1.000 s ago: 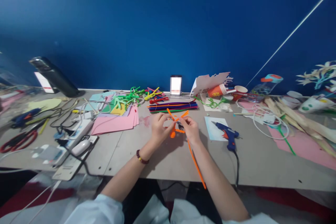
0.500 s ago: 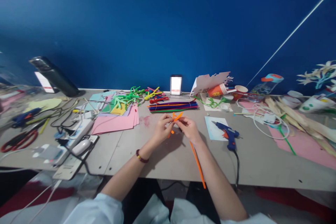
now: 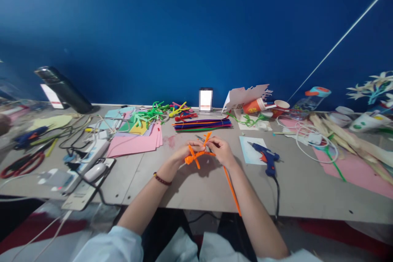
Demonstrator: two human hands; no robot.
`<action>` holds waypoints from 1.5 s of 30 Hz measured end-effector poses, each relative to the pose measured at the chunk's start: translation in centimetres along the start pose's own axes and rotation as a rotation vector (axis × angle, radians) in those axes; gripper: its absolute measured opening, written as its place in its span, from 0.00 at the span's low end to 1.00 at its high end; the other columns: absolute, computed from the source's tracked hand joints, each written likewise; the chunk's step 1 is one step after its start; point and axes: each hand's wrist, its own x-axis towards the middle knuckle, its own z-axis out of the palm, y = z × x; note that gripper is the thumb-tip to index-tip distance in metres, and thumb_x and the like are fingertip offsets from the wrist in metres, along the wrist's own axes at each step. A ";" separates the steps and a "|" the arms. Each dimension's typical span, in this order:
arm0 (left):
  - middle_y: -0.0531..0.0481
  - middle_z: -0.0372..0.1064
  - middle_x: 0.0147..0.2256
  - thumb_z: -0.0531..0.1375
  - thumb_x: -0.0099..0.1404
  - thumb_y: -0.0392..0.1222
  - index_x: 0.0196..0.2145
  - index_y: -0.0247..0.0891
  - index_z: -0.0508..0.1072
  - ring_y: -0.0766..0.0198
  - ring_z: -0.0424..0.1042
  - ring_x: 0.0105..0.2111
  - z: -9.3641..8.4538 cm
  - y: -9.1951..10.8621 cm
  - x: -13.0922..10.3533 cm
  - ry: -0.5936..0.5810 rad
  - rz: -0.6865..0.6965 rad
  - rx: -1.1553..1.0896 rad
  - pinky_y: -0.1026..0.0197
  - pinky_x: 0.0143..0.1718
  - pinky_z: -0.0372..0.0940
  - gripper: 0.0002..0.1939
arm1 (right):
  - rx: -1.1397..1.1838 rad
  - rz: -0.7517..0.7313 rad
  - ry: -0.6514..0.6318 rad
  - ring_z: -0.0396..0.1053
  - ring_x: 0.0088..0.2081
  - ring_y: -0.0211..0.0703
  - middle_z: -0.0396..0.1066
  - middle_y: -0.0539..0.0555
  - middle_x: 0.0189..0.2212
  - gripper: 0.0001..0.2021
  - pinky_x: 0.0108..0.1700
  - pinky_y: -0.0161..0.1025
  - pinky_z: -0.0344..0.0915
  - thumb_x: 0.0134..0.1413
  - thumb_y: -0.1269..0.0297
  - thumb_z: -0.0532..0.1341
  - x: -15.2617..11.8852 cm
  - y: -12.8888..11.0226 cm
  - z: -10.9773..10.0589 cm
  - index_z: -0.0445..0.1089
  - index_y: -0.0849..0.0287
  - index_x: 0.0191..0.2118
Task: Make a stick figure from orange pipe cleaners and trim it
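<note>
- Orange fuzzy-stem piece (image 3: 196,156): in both hands, on the person's side of the stem bundle (image 3: 202,124) (landmark), apart from it.
- Done, by the look of it: rounded knob (image 3: 189,159) at one end, crossing arms beside it, another crossing by the fingers.
- Left, as a judgement: crossing at the fingers seems to be mid-shaping; long orange strand (image 3: 232,188) hangs loose, not worked in. Overall partway, finish point can't be told.
- Left hand (image 3: 184,150): fingers bent, gripping the piece near the middle crossing; exact hold partly hidden.
- Right hand (image 3: 223,152): fingertips closed, pinching the piece at that crossing.
- Grey pointed item (image 3: 199,136): pokes out by left fingers, between hands and bundle; type unclear.
- Glue gun (image 3: 270,159): right of bundle and nearer the person, lying partly on pale blue card (image 3: 246,152), no hand on it.
- Bent green stems (image 3: 153,114): loose pile, left of bundle.
- Pink paper (image 3: 135,144): left of bundle, nearer the person.
- Phone (image 3: 205,100): upright, just behind bundle, screen blurred.
</note>
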 end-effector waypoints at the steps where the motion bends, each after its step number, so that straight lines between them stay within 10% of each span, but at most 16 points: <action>1: 0.49 0.70 0.26 0.69 0.44 0.41 0.24 0.32 0.76 0.67 0.67 0.26 -0.1 -0.1 0.1 -0.013 -0.017 -0.030 0.64 0.32 0.60 0.10 | 0.029 0.004 -0.007 0.65 0.31 0.39 0.68 0.50 0.27 0.09 0.36 0.36 0.60 0.49 0.58 0.61 0.0 0.0 0.0 0.72 0.57 0.26; 14: 0.49 0.65 0.21 0.66 0.46 0.40 0.21 0.29 0.74 0.69 0.63 0.21 -0.7 -1.2 0.4 -0.201 -0.103 -0.190 0.65 0.25 0.57 0.10 | 0.292 0.111 -0.167 0.68 0.29 0.38 0.69 0.50 0.25 0.10 0.38 0.37 0.64 0.47 0.58 0.63 -0.6 -1.9 0.1 0.72 0.58 0.22; 23: 0.43 0.71 0.29 0.55 0.55 0.49 0.28 0.32 0.75 0.61 0.68 0.27 0.1 -0.2 0.6 0.146 0.094 -0.296 0.60 0.27 0.62 0.17 | 0.297 0.234 0.179 0.64 0.22 0.34 0.69 0.48 0.22 0.14 0.27 0.33 0.63 0.40 0.52 0.66 -0.1 -0.7 0.6 0.69 0.59 0.25; 31: 0.47 0.67 0.42 0.60 0.57 0.45 0.39 0.41 0.71 0.58 0.64 0.45 0.9 -0.2 0.0 0.750 0.815 0.756 0.54 0.48 0.58 0.12 | 0.293 0.235 0.277 0.68 0.23 0.37 0.70 0.50 0.24 0.17 0.26 0.35 0.68 0.39 0.50 0.66 -0.1 -0.6 1.0 0.67 0.59 0.26; 36: 0.47 0.69 0.38 0.60 0.59 0.42 0.31 0.41 0.73 0.57 0.63 0.43 1.8 -1.3 -0.1 0.672 0.946 1.251 0.53 0.45 0.56 0.04 | 0.235 0.184 0.297 0.69 0.25 0.38 0.70 0.51 0.26 0.16 0.29 0.36 0.69 0.40 0.51 0.65 -0.1 0.2 1.5 0.69 0.60 0.26; 45: 0.47 0.70 0.33 0.56 0.61 0.38 0.30 0.41 0.73 0.57 0.63 0.40 1.2 -1.3 0.0 0.548 0.795 1.199 0.53 0.43 0.53 0.05 | 0.149 0.207 0.149 0.66 0.25 0.36 0.71 0.51 0.25 0.16 0.27 0.33 0.65 0.40 0.51 0.64 -0.2 0.3 1.1 0.72 0.60 0.28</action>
